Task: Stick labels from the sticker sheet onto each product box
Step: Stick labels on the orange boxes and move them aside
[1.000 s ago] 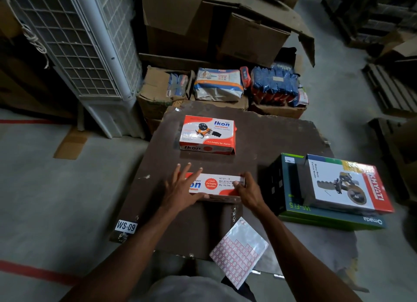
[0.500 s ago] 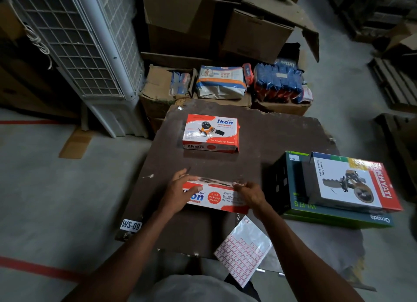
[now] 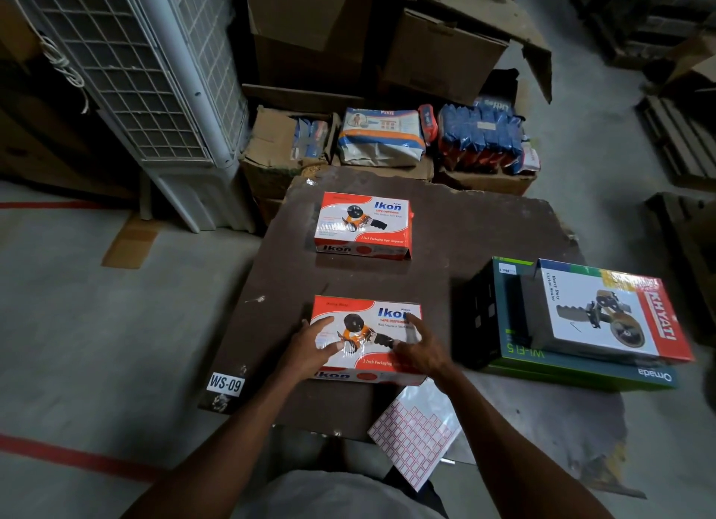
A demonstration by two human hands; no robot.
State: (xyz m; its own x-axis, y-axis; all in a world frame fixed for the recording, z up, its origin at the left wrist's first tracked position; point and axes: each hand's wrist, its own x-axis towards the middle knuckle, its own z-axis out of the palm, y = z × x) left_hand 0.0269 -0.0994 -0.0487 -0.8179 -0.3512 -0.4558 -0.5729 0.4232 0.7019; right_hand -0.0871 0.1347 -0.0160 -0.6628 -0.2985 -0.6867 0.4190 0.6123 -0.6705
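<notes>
Near box now lying face-up, ready for a label

Both hands are resting spread on the near Ikon box (image 3: 366,338), which a moment ago was standing on its edge: left hand (image 3: 310,350), right hand (image 3: 420,350), neither grip pinching anything. The sticker sheet (image 3: 412,437) is lying untouched at the bench (image 3: 465,228) edge; labelling is likely coming next.

Both hands flat on near Ikon box (image 3: 364,338) on bench (image 3: 465,247): left hand (image 3: 310,350), right hand (image 3: 420,350); sticker sheet (image 3: 412,437) lies at bench's near edge, 2nd Ikon box (image 3: 362,226) further back

One head-worn view — looking forward and down, close over the brown board (image 3: 445,247)
</notes>
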